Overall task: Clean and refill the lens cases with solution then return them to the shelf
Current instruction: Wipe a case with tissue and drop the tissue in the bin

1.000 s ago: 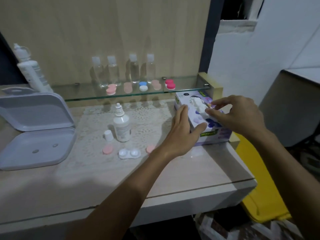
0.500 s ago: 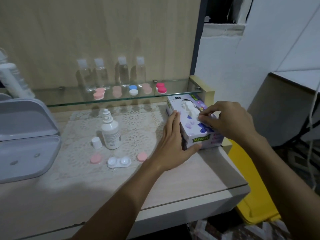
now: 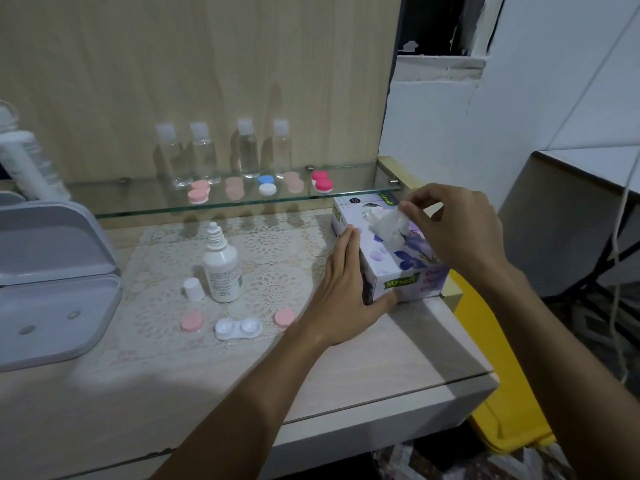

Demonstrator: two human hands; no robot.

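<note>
An open white lens case lies on the lace mat, with one pink cap to its left and another pink cap to its right. Behind it stands an uncapped white solution bottle beside its small white cap. My left hand holds the left side and front corner of a purple tissue box, fingers straight. My right hand pinches a white tissue sticking up out of the box top. Several closed lens cases sit on the glass shelf.
Clear small bottles line the back of the shelf. An open grey hinged box and a tall white bottle stand at the left. A yellow bin sits below the table's right edge.
My right hand has lifted and drawn the tissue further up out of the box. My left hand stays braced against the box.
</note>
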